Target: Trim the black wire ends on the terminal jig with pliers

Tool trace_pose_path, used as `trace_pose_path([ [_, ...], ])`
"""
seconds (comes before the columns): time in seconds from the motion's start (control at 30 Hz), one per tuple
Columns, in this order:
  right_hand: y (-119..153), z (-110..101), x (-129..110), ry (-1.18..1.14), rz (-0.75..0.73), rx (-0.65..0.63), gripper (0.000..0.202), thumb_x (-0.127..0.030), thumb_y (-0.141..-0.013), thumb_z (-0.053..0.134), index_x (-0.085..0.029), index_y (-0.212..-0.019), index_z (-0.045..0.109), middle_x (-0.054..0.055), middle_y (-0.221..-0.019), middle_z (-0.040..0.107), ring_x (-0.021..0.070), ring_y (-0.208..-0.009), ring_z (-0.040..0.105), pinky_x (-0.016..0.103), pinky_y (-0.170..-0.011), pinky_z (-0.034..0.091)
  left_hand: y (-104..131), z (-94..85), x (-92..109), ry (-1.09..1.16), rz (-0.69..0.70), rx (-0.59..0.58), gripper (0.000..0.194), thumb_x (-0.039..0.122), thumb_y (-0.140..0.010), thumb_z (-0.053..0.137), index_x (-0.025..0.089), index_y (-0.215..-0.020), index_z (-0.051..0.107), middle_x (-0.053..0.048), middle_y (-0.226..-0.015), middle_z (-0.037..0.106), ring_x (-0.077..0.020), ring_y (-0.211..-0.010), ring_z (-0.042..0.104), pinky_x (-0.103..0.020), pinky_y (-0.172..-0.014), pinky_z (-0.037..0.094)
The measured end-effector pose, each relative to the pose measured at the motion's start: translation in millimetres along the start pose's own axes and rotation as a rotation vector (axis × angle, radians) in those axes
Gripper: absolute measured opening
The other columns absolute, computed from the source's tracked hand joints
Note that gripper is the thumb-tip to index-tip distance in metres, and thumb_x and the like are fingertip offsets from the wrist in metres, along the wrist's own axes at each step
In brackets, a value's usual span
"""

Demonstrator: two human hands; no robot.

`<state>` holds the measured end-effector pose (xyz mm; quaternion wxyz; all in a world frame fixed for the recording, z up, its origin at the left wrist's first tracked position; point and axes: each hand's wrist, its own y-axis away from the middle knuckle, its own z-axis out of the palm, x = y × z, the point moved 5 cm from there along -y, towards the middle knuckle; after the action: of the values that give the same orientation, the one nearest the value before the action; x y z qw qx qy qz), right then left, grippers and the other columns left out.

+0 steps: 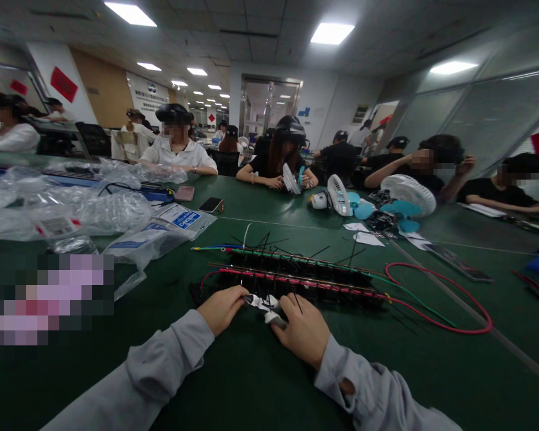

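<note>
My right hand (308,330) is wrapped round diagonal cutters (261,304) with pale handles; their jaws point left. At the jaws, the fingers of my left hand (221,308) are pinched together, and what they hold is hidden. Just beyond both hands lies a long black rack with cables (296,279), in two rows across the table. Red, green and blue wires run along it, tied at intervals with black cable ties (327,249) whose loose tails stick out. From its right end a thick red cable (488,317) loops over the table.
Clear plastic bags (81,206) cover the left of the green table (233,383). A phone (211,205) lies beyond the rack. Fan parts (408,194) and papers (369,238) are at the back right. Several people sit opposite; one person's hands hold a fan part (291,179).
</note>
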<state>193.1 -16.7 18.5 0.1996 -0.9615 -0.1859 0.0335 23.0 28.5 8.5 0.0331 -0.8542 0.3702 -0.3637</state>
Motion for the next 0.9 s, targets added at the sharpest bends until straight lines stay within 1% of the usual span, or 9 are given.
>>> trace_pose_path([
  [0.13, -0.4, -0.1, -0.5, 0.003, 0.002, -0.012, 0.018, -0.032, -0.072, 0.058, -0.018, -0.08, 0.05, 0.004, -0.081, 0.054, 0.0182, -0.076, 0.05, 0.029, -0.07, 0.038, 0.2, -0.2, -0.6, -0.004, 0.006, 0.006, 0.017, 0.012, -0.087, 0.038, 0.016, -0.095, 0.053, -0.005, -0.088, 0.061, -0.0171, -0.083, 0.059, -0.029, -0.078, 0.048],
  [0.33, -0.1, -1.1, -0.8, 0.005, -0.009, 0.007, 0.016, -0.031, -0.072, 0.058, -0.019, -0.08, 0.05, 0.004, -0.08, 0.054, 0.0171, -0.075, 0.05, 0.028, -0.068, 0.038, 0.2, 2.2, -4.5, 0.0, 0.007, -0.008, 0.018, 0.012, -0.087, 0.038, 0.017, -0.096, 0.053, -0.005, -0.089, 0.061, -0.0171, -0.083, 0.059, -0.029, -0.078, 0.048],
  [0.57, -0.3, -2.1, -1.1, 0.0, 0.008, -0.019, 0.017, -0.031, -0.072, 0.058, -0.019, -0.08, 0.05, 0.004, -0.08, 0.054, 0.0173, -0.074, 0.05, 0.028, -0.068, 0.038, 0.8, 0.1, -0.6, 0.004, 0.013, 0.0, 0.018, 0.011, -0.087, 0.038, 0.017, -0.095, 0.053, -0.004, -0.088, 0.06, -0.0167, -0.082, 0.058, -0.029, -0.077, 0.048],
  [0.7, 0.1, -1.2, -1.0, 0.011, 0.011, -0.033, 0.018, -0.031, -0.071, 0.059, -0.019, -0.08, 0.05, 0.004, -0.081, 0.054, 0.0177, -0.076, 0.05, 0.028, -0.069, 0.039, 0.2, 0.9, -1.6, 0.003, 0.019, -0.005, 0.018, 0.012, -0.088, 0.037, 0.016, -0.095, 0.053, -0.004, -0.089, 0.06, -0.0169, -0.083, 0.058, -0.029, -0.078, 0.048],
  [0.9, 0.6, 0.4, -0.7, 0.029, 0.001, -0.005, 0.02, -0.032, -0.07, 0.06, -0.019, -0.08, 0.05, 0.004, -0.079, 0.055, 0.0174, -0.075, 0.05, 0.028, -0.068, 0.038, -0.3, 2.5, -3.8, -0.005, 0.02, -0.02, 0.019, 0.011, -0.088, 0.037, 0.016, -0.096, 0.053, -0.005, -0.089, 0.06, -0.0175, -0.084, 0.059, -0.03, -0.079, 0.048],
])
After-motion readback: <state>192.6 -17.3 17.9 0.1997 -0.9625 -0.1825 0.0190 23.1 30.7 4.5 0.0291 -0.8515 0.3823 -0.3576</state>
